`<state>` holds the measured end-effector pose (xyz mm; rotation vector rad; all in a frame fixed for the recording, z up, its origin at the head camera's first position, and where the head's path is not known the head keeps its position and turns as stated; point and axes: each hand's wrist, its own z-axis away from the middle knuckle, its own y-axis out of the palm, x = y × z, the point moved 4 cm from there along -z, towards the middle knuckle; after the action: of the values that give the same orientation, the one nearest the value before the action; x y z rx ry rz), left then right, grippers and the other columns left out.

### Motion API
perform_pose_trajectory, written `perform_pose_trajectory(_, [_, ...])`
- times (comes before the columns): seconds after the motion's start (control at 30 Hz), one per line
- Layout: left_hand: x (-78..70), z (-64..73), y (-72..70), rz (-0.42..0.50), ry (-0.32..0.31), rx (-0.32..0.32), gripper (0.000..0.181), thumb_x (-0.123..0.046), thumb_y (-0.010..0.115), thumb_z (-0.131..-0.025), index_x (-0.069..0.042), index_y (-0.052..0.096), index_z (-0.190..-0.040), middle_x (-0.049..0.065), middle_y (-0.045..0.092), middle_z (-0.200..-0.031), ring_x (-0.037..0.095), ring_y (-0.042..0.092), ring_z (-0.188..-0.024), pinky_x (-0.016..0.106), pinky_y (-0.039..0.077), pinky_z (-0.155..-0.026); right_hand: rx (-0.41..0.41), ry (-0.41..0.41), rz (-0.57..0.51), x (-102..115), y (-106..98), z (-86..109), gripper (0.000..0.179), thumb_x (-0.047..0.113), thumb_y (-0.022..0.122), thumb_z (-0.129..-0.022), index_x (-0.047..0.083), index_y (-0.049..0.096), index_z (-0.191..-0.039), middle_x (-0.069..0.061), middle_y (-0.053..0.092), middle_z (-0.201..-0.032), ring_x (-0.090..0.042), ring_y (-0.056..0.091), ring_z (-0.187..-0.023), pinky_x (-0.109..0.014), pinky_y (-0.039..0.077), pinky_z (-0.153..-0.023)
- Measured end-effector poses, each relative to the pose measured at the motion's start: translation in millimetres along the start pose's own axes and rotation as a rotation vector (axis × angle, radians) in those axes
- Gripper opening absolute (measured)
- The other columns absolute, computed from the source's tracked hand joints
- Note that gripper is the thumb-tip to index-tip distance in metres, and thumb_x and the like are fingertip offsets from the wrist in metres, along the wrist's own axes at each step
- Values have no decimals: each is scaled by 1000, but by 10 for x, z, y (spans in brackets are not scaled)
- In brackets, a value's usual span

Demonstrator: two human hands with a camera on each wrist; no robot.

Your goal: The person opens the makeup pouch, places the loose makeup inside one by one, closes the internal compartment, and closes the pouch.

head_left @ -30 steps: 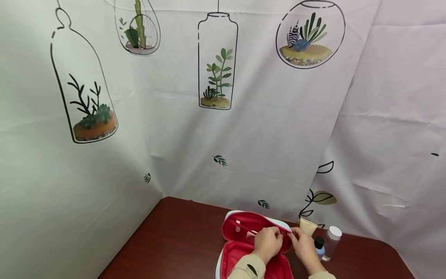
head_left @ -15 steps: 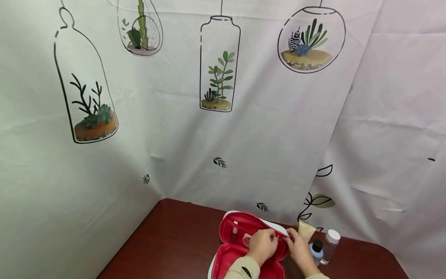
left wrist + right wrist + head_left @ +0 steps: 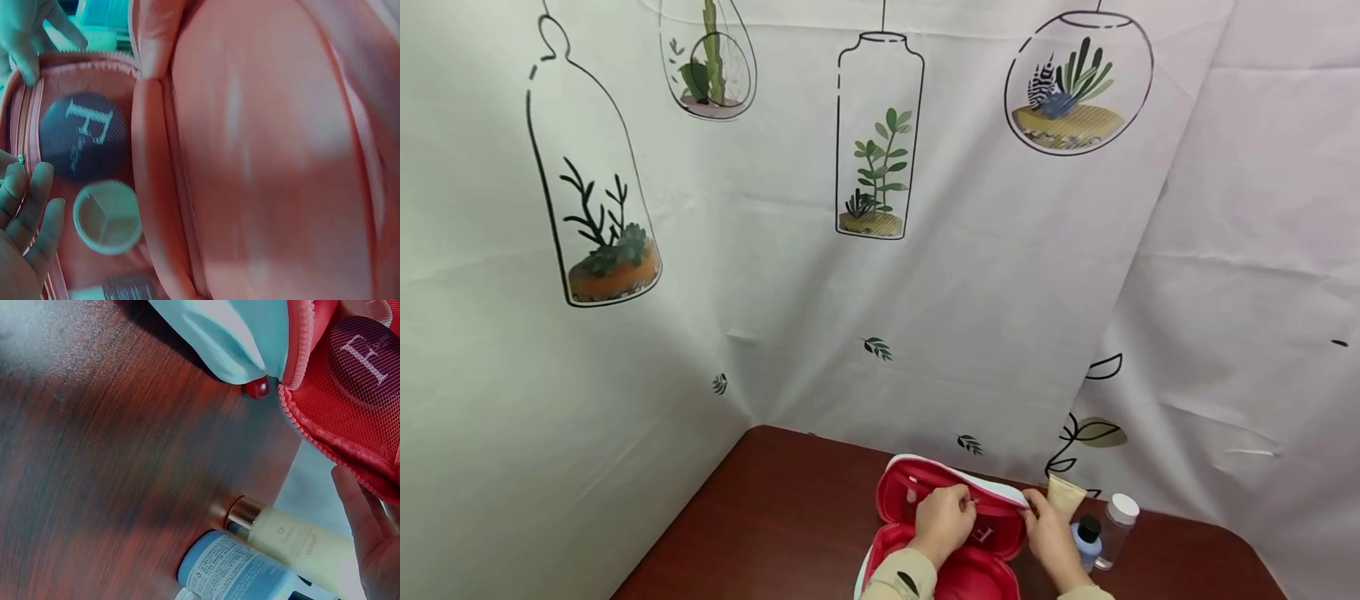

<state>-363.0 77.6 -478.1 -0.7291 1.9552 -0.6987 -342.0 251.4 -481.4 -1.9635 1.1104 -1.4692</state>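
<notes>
A red-lined cosmetic bag (image 3: 970, 575) lies unfolded on the table, its far half raised. My left hand (image 3: 942, 521) pinches the small zipper pull (image 3: 20, 159) of the mesh pocket in that raised half. Gripping the pocket's right end by the bag's rim is my right hand (image 3: 1051, 533); in the right wrist view its fingertips (image 3: 344, 478) touch the zipped edge. Behind the mesh are a dark round case (image 3: 84, 136) marked with a letter F and a pale round container (image 3: 107, 217) with three sections. A dark item (image 3: 128, 286) with a white end shows below them.
Right of the bag stand a cream tube (image 3: 1064, 495) with a gold cap, a blue bottle (image 3: 1087, 546) with a black top, and a clear bottle (image 3: 1116, 533) with a white cap. A patterned cloth (image 3: 970, 333) hangs behind the table (image 3: 760, 508).
My left hand has slid left along the mesh pocket's zipper, uncovering the dark round case in the head view. The right hand keeps its grip at the bag's right end.
</notes>
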Motion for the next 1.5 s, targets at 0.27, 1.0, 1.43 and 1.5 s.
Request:
perform_pose_trajectory(0.27, [258, 44, -193, -34, -17, -84, 26, -18, 65, -79, -22, 49, -60, -15, 43, -53, 2, 42, -48, 25, 34, -46, -21, 26, 59, -62, -21, 23, 20, -1, 55, -85, 1, 58, -105, -23, 63, -97, -37, 61, -80, -52, 45, -66])
perform_pose_trajectory(1.0, [782, 46, -586, -144, -78, -242, 25, -14, 66, -77, -20, 47, -62, -11, 44, -51, 8, 44, -46, 28, 34, -44, -96, 31, 72, -88, -97, 20, 28, -5, 50, -83, -5, 58, -110, -29, 60, -103, -46, 57, -92, -56, 43, -74])
perform_pose_trajectory(1.43, [913, 43, -540, 106, -221, 37, 37, -25, 67, -72, -8, 52, -102, 2, 54, -87, 21, 53, -80, 39, 44, -63, -87, 56, 54, -79, -117, 84, 24, -2, 51, -84, -2, 60, -106, -26, 63, -96, -41, 60, -83, -53, 44, -68])
perform_pose_trajectory(1.5, [923, 57, -518, 213, -181, 81, 45, -22, 68, -78, -5, 51, -117, 8, 56, -101, 25, 54, -91, 42, 47, -72, -55, 60, 65, -78, -115, 79, 25, -1, 54, -83, -1, 61, -107, -23, 65, -93, -37, 62, -81, -52, 45, -67])
